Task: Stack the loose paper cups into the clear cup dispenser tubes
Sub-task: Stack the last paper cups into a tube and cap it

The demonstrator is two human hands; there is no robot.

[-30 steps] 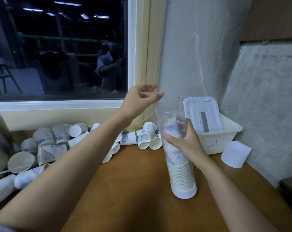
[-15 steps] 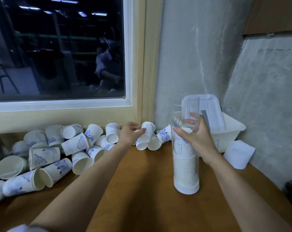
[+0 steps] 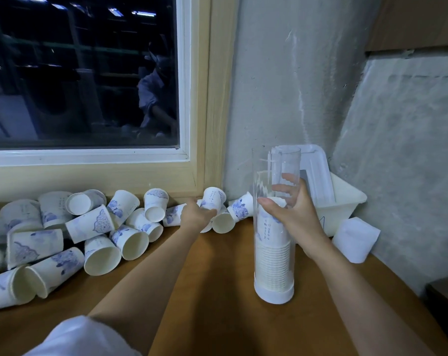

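Left grip (image 3: 195, 217) curls round a loose paper cup (image 3: 214, 199) on the desk (image 3: 217, 291); right grip (image 3: 294, 218) clasps the upright, part-filled clear tube (image 3: 276, 164).

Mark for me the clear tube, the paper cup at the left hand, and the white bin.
clear tube (image 3: 273, 255): head view, lower wall.
paper cup (image 3: 213, 199): head view, printed side, just above the left hand (image 3: 195, 217).
white bin (image 3: 336, 217): head view, front wall.

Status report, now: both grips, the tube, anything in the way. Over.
Left grip pinching a loose cup. Right grip holding the clear tube upright, part-filled with stacked cups. Tube mouth unobstructed.
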